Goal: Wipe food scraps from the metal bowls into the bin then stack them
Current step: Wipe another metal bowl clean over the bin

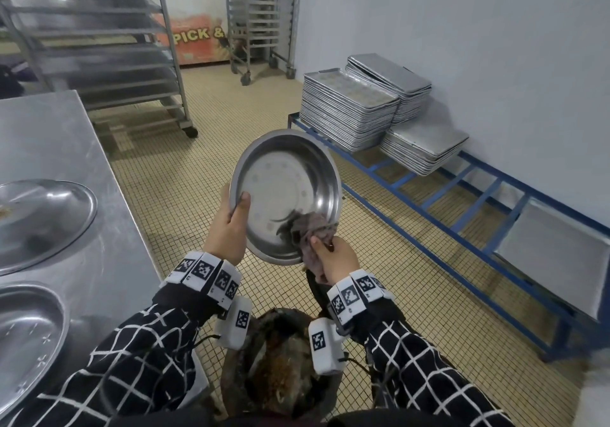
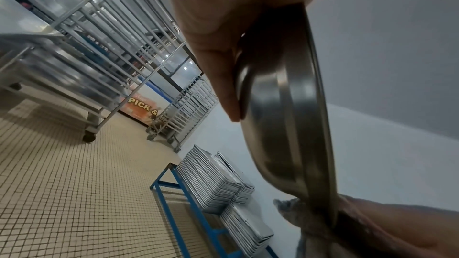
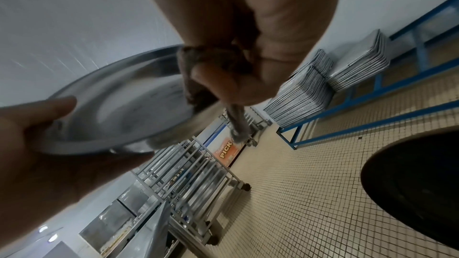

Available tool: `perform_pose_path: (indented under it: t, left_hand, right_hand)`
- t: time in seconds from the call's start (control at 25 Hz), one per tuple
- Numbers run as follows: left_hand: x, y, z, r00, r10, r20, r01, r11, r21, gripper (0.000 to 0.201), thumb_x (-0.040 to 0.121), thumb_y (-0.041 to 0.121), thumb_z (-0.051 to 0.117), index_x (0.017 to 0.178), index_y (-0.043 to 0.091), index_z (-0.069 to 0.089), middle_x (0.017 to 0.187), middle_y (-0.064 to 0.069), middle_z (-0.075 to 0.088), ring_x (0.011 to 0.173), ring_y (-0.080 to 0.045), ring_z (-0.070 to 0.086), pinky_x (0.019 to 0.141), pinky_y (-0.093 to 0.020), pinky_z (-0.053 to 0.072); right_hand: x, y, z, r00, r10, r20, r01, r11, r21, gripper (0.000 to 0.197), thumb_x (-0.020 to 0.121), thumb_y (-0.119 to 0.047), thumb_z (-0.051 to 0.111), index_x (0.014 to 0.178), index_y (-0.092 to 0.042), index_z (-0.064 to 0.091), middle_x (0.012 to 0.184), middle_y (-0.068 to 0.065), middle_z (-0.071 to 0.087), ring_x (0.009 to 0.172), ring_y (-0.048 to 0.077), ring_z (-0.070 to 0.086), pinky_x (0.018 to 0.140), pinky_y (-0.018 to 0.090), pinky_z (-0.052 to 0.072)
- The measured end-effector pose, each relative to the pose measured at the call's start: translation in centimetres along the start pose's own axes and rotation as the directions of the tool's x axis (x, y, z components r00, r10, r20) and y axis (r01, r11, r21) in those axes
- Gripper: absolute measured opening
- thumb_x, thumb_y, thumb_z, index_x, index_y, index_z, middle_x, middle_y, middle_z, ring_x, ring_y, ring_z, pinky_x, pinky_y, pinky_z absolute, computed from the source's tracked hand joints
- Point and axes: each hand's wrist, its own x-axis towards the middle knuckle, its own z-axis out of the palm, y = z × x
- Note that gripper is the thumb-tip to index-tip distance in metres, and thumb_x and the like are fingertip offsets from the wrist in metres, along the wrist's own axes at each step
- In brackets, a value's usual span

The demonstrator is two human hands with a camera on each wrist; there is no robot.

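We are seeing our left hand (image 1: 227, 225) at frame centre gripping the metal bowl (image 1: 287, 195) by its rim, thumb inside | right hand (image 1: 336, 256) is pinching a grey cloth (image 1: 313, 228) against the bowl's lower edge | bowl is tilting above the bin (image 1: 280, 383) at bottom centre | two more bowls (image 1: 36, 222) are lying on the bench (image 1: 66, 136), left

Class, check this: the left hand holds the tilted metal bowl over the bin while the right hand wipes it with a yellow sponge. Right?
Not quite. The right hand wipes with a grey cloth, not a yellow sponge, as the head view shows. The left hand does hold the tilted metal bowl over the bin.
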Motion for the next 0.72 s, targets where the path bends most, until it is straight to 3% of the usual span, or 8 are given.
perform_pose_path:
  t: [0.08,0.16,0.24,0.32,0.44,0.56,0.64,0.72]
  left_hand:
    - [-0.1,-0.5,0.0,0.999,0.032,0.006,-0.032,0.999,0.037,0.041,0.102,0.033,0.033,0.139,0.015,0.037,0.097,0.005,0.059,0.069,0.007,0.064,0.054,-0.01,0.048]
    - [0.0,-1.0,-0.1,0.999,0.039,0.002,-0.039,0.998,0.046,0.044,0.102,0.033,0.033,0.143,0.017,0.032,0.1,0.006,0.059,0.071,0.007,0.064,0.056,-0.013,0.05]
    - [0.3,-1.3,-0.3,0.999,0.036,-0.027,-0.035,0.998,0.059,0.045,0.102,0.034,0.033,0.143,0.017,0.029,0.101,0.004,0.061,0.072,0.003,0.065,0.058,-0.015,0.051]
    - [0.7,-1.4,-0.5,0.998,0.027,-0.056,-0.024,0.998,0.062,0.043,0.102,0.033,0.032,0.142,0.017,0.029,0.101,0.007,0.059,0.076,0.005,0.063,0.06,-0.011,0.049]
    - [1.2,-1.0,-0.5,0.997,-0.024,-0.073,0.024,1.0,0.004,0.04,0.103,0.033,0.032,0.14,0.018,0.031,0.109,0.004,0.057,0.097,-0.006,0.059,0.062,-0.01,0.048]
    - [1.5,-0.9,0.0,0.995,-0.053,-0.083,0.052,0.999,-0.01,0.041,0.102,0.038,0.032,0.139,0.02,0.036,0.114,0.001,0.059,0.094,-0.011,0.062,0.067,-0.018,0.048]
    - [1.4,-0.7,0.5,0.99,-0.12,-0.071,0.116,0.991,-0.06,0.042,0.101,0.044,0.032,0.137,0.023,0.038,0.111,-0.007,0.063,0.083,-0.021,0.067,0.059,-0.026,0.055]
    - [1.5,-0.5,0.7,0.989,-0.141,-0.04,0.138,0.988,-0.064,0.043,0.101,0.043,0.034,0.141,0.028,0.032,0.112,-0.01,0.062,0.084,-0.027,0.068,0.06,-0.032,0.058]
  right_hand:
    - [0.0,0.0,-0.6,1.0,0.021,0.013,-0.021,0.999,-0.049,0.034,0.091,-0.037,0.058,0.1,-0.005,0.061,0.083,0.005,0.065,0.067,0.02,0.065,0.057,0.032,0.058]
    - [-0.3,-0.2,-1.3,1.0,-0.029,-0.006,0.028,0.992,-0.124,0.027,0.091,-0.031,0.059,0.092,-0.005,0.062,0.076,0.0,0.062,0.068,0.019,0.063,0.055,0.026,0.054]
    - [-1.0,-0.6,-1.8,0.982,-0.182,-0.056,0.164,0.957,-0.239,0.015,0.092,-0.028,0.058,0.09,-0.014,0.06,0.075,-0.009,0.058,0.076,0.014,0.062,0.059,0.019,0.048]
    - [-2.0,-1.1,-1.9,0.901,-0.431,-0.048,0.376,0.833,-0.406,0.018,0.092,-0.028,0.057,0.105,-0.018,0.062,0.085,-0.012,0.06,0.083,0.008,0.059,0.065,0.012,0.043]
    - [-2.7,-0.9,-0.8,0.771,-0.613,0.175,0.589,0.579,-0.564,0.044,0.094,-0.039,0.049,0.134,-0.022,0.048,0.114,-0.002,0.053,0.101,0.009,0.05,0.087,0.021,0.047]
    - [-2.3,-0.1,1.0,0.706,-0.662,0.252,0.645,0.453,-0.616,0.054,0.087,-0.051,0.046,0.133,-0.021,0.043,0.126,0.004,0.042,0.116,0.017,0.039,0.105,0.033,0.035]
    - [-1.8,0.0,1.5,0.651,-0.735,0.188,0.668,0.438,-0.602,0.05,0.082,-0.044,0.052,0.125,-0.018,0.049,0.124,0.004,0.052,0.116,0.019,0.048,0.106,0.041,0.037]
    - [-1.1,0.1,1.3,0.572,-0.808,0.139,0.72,0.414,-0.556,0.037,0.08,-0.031,0.056,0.113,-0.014,0.057,0.107,0.003,0.065,0.099,0.02,0.062,0.093,0.044,0.049]
